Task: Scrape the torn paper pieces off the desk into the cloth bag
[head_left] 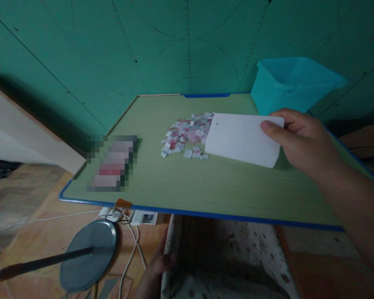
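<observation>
My right hand grips the right end of a white card that lies flat on the green table. The card's left edge touches a heap of several small pink and white paper scraps in the middle of the table. My left hand hangs below the table's front edge, resting against patterned cloth; its fingers are curled and partly hidden. A blurred-out rectangular item lies at the table's left side.
A teal plastic bin stands at the table's far right corner against a green wall. Below the front edge sit a round grey lamp base with a pole, white cables and a power strip on the wooden floor.
</observation>
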The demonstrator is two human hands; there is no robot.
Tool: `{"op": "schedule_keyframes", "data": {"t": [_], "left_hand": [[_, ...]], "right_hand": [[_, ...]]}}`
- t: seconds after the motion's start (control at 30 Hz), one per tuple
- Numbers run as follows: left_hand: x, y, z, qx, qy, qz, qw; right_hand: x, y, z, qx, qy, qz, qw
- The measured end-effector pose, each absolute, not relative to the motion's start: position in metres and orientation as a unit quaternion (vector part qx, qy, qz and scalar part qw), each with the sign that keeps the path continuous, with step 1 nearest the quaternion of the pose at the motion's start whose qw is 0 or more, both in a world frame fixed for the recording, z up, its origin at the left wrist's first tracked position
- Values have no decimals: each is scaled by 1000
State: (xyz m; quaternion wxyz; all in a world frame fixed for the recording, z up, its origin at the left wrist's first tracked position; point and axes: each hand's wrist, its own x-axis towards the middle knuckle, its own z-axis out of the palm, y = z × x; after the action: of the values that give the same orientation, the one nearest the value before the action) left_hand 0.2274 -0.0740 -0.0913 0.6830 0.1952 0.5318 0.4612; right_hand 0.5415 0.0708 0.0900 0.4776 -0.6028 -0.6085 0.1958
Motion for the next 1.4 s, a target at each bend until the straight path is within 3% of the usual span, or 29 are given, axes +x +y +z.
{"op": "schedule_keyframes", "data": {"t": [0.17, 0.43, 0.83, 1.0, 1.4], "left_hand": [[234, -72, -80, 179, 496, 452, 719], [232, -73, -89, 174, 546, 487, 659], [222, -75, -94, 219, 554, 415, 688], [224, -72, -86, 242, 568, 405, 674], [226, -75, -80, 270, 587, 429, 631]], "right_hand": [[542, 70, 92, -600, -611, 199, 477], [539, 71, 88, -600, -639, 173, 448], [540, 73, 87, -601, -637, 176, 449], [538, 74, 87, -583, -610, 237, 481], [535, 79, 80, -563, -609, 345, 439]]}}
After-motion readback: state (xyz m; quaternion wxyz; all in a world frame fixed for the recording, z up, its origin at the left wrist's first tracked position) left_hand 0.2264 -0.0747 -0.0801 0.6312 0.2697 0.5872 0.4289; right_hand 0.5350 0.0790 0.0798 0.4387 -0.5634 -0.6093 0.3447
